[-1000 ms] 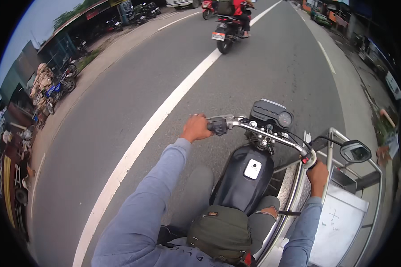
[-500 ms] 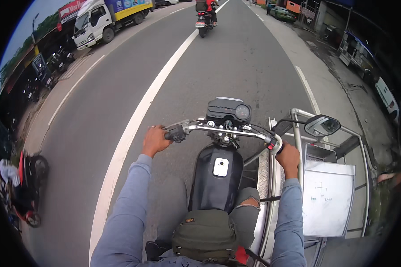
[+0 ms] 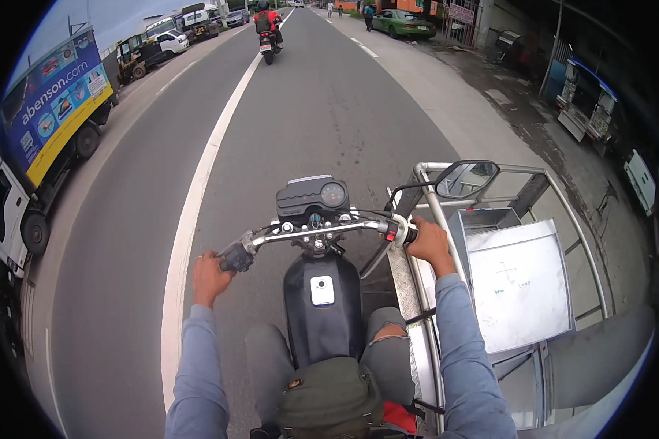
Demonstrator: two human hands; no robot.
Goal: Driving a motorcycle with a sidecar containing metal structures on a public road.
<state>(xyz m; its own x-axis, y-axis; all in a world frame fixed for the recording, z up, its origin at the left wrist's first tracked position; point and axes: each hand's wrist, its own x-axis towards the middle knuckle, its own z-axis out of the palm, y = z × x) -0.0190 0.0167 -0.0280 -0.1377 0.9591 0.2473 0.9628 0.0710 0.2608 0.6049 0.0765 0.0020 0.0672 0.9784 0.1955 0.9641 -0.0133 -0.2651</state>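
My left hand (image 3: 211, 278) is closed around the left grip of the motorcycle handlebar (image 3: 329, 233), beside the black switch housing (image 3: 236, 258). On the other end, my right hand (image 3: 429, 244) wraps the right grip, next to a red switch (image 3: 392, 232). Ahead of the bar sits a black instrument cluster (image 3: 312, 197) with a round gauge. Below lies the black fuel tank (image 3: 322, 316) with a silver cap plate (image 3: 322, 290). A dark green bag (image 3: 331, 401) rests on my lap between my forearms. The fingertips of both hands are partly hidden.
A metal-framed sidecar (image 3: 599, 271) with a whitish metal box (image 3: 518, 285) and a mirror (image 3: 467, 179) is at my right. Ahead rides a person in red on a motorcycle (image 3: 269, 44). A truck (image 3: 51, 124) stands left; a green car (image 3: 403, 23) is far right.
The handlebar and both hands have shifted left in view, still gripping. The truck has come nearer along the left side, and the rider ahead appears further left.
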